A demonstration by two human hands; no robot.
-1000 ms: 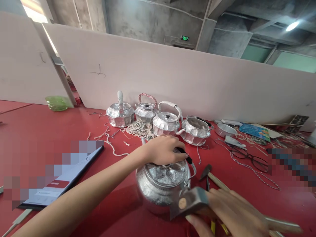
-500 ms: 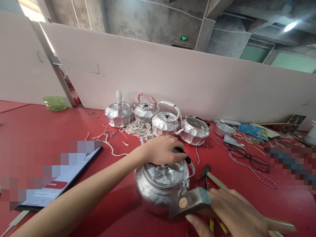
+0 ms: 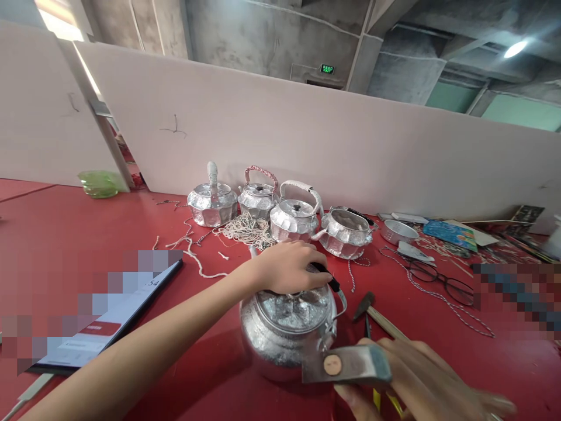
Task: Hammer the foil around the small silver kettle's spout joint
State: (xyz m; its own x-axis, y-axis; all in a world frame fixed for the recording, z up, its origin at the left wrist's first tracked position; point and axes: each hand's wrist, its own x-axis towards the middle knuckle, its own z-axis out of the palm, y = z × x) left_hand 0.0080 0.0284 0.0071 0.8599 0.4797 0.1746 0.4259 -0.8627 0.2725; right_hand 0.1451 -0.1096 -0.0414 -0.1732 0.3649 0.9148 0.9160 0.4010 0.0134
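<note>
A silvery metal kettle (image 3: 276,336) with a hammered surface stands on the red tabletop in front of me. My left hand (image 3: 291,266) lies over its lid, fingers closed round the black handle (image 3: 333,282). At the kettle's near right side my right hand (image 3: 432,380) is wrapped round a hammer (image 3: 357,363). The hammer's flat metal head, with the end of the wooden shaft showing in it, overlaps the kettle's lower side in view; I cannot tell whether they touch. Partly hidden under the right hand are yellow tool handles (image 3: 377,400).
Another hammer (image 3: 381,318) lies right of the kettle. Behind stand several metal kettles (image 3: 294,225) and a pile of cord (image 3: 248,231). Eyeglasses (image 3: 442,282), a perforated metal cup (image 3: 398,232) and scraps lie to the right. A tablet (image 3: 109,324) rests at left, below a white partition (image 3: 307,128).
The hammer in my right hand has turned more level and shifted slightly right, with the right hand moving along. My left hand and the kettle have stayed in place.
</note>
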